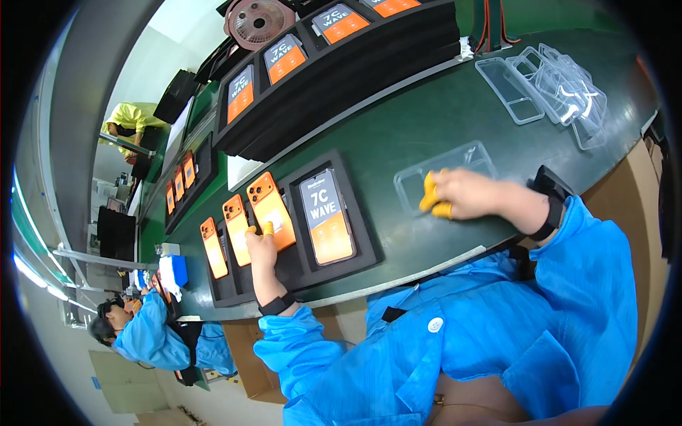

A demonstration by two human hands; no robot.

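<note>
In the head view, my left hand (263, 250), with yellow finger cots, closes on an orange phone (266, 192) with a triple camera, in the black foam tray (366, 245). Two more orange phones, a middle one (233, 213) and a left one (212, 241), stand to its left in the same tray. A grey and orange phone box (327, 216) fills the tray's right slot. Farther right, my right hand (460, 194), also in yellow finger cots, has curled fingers on a clear plastic shell (477, 155) on the green table. My palm hides part of that shell.
A pile of clear plastic shells (568, 92) lies at the far right of the green table (398, 128). Stacked black foam trays (341, 85) with boxes stand at the back, beside a fan (259, 23). A co-worker in blue (153, 330) sits at the left; another person in yellow (135, 117) is beyond.
</note>
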